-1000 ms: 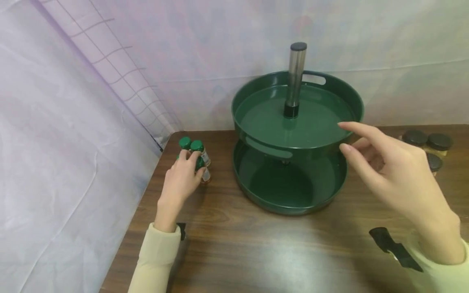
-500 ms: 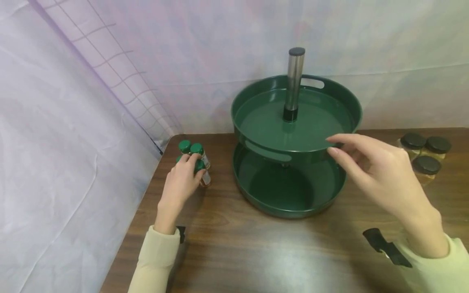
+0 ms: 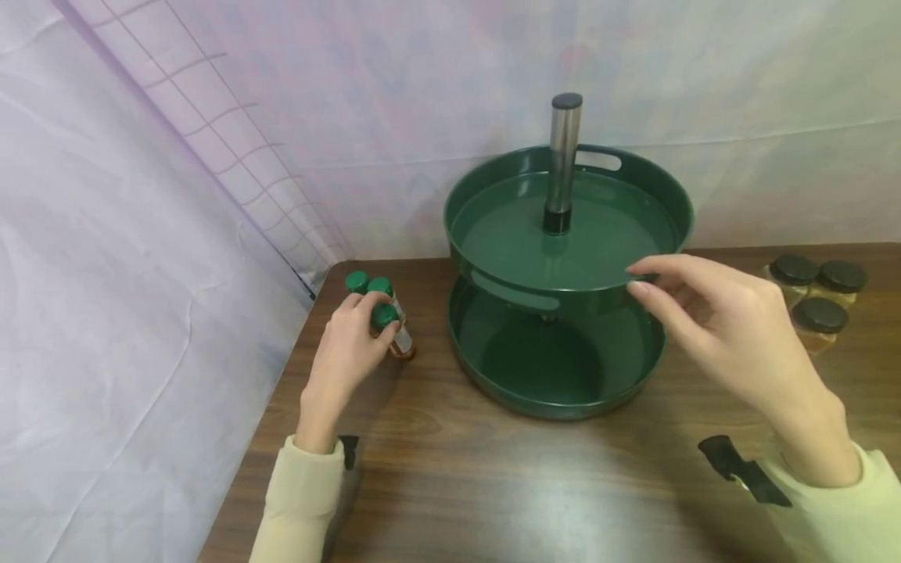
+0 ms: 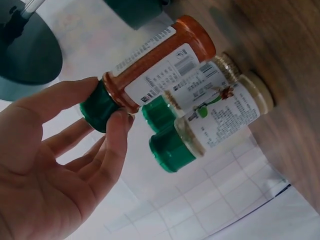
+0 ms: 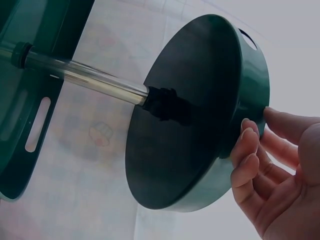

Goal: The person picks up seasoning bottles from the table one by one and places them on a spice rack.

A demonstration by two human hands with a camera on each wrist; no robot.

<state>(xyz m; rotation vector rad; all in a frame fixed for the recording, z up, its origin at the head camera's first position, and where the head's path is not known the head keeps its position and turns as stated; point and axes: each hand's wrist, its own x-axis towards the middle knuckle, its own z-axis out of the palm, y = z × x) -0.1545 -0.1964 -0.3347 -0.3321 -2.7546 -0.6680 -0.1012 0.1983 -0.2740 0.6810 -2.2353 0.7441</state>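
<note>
The jar with reddish contents (image 4: 160, 65) is at the left side of the wooden table (image 3: 479, 485), apart from the tiered tray stand and just beside two other green-capped jars (image 4: 225, 117). The left hand (image 3: 352, 332) pinches it by the green cap (image 4: 100, 107), the thumb and a finger on opposite sides and the other fingers loosely bent; whether the jar's base touches the table cannot be told.

It looks small and rigid, probably light enough for one hand. The body may be glass or clear plastic — the pictures do not settle which — so it is best treated as breakable and a little slippery where it is smooth. The cap makes a neat, narrow hold from above, though it leaves the weight hanging below and would depend on the cap being tight; a grip round the labelled body would be steadier, but the neighbouring jars leave little room for fingers.

The right hand (image 3: 746, 336) is well bent, with thumb and forefinger nearly together, apparently pinching the rim of the upper tray (image 3: 493, 234). That tray seems stiff and glossy, carried on a metal post (image 3: 563, 156) above the lower tray (image 3: 556, 407) — its thin wall and handle slot (image 3: 598, 160) offer the surest holds.
</note>
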